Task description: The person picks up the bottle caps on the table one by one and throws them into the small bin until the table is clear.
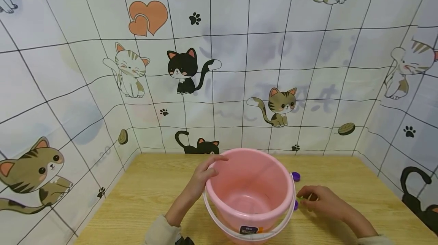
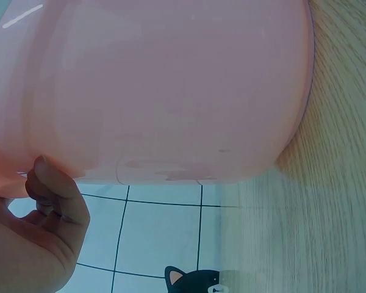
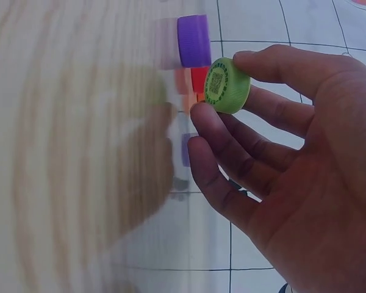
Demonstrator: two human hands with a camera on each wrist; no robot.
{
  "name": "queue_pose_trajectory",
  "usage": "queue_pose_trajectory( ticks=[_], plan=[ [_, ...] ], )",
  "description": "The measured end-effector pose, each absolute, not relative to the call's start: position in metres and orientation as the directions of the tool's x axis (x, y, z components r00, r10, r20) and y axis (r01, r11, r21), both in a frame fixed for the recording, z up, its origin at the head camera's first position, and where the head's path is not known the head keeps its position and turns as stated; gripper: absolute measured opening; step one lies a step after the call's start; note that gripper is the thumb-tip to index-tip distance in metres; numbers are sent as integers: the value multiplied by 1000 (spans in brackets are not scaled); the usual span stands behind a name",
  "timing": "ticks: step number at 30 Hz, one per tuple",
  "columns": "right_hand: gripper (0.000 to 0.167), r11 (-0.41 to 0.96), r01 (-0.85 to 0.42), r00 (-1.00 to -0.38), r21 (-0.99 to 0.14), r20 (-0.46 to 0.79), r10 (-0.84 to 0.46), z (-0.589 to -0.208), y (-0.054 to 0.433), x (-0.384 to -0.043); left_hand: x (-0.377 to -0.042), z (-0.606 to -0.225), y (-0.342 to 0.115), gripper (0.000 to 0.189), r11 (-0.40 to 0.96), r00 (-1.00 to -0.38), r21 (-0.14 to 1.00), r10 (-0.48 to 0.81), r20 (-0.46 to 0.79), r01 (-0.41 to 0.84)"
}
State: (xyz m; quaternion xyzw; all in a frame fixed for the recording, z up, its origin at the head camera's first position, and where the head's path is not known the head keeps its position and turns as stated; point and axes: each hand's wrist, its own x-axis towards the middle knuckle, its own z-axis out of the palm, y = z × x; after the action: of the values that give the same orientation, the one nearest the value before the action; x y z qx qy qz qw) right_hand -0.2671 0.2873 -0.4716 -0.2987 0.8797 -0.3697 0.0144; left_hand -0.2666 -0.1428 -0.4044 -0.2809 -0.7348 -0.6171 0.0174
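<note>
A pink bucket (image 1: 253,184) stands upright on the wooden table, its white handle (image 1: 219,220) hanging down across the front. My left hand (image 1: 202,178) grips the bucket's rim on the left side; in the left wrist view the same hand (image 2: 46,235) shows at the rim, beside the bucket's outer wall (image 2: 171,91). To the right of the bucket, just above the table, my right hand (image 1: 325,203) pinches a green bottle cap (image 3: 227,85) between thumb and fingers. One purple cap (image 3: 194,41) sits close to that green cap.
Another purple cap (image 1: 295,176) lies farther back, right of the bucket. Red (image 3: 199,79) and orange objects peek out behind the green cap, mostly hidden. A cat-print cloth wall (image 1: 232,85) encloses the table (image 1: 154,184) at the back and sides.
</note>
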Motion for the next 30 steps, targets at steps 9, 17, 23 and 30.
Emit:
queue_pose_trajectory(
  ticks=[9, 17, 23, 30],
  plan=[
    [13, 560, -515, -822, -649, 187, -538, -475, 285, -268, -266, -404, -142, 47, 82, -843, 896, 385, 375, 436],
    [13, 550, -509, -821, -662, 182, -541, -476, 281, -268, -267, -406, -142, 47, 87, -851, 897, 366, 377, 434],
    [12, 541, -503, -824, -674, 185, -536, -475, 278, -268, -268, -405, -138, 45, 82, -859, 903, 356, 369, 422],
    [12, 550, -492, -827, -675, 166, -537, -474, 277, -268, -269, -406, -139, 46, 95, -859, 901, 358, 365, 423]
  ],
)
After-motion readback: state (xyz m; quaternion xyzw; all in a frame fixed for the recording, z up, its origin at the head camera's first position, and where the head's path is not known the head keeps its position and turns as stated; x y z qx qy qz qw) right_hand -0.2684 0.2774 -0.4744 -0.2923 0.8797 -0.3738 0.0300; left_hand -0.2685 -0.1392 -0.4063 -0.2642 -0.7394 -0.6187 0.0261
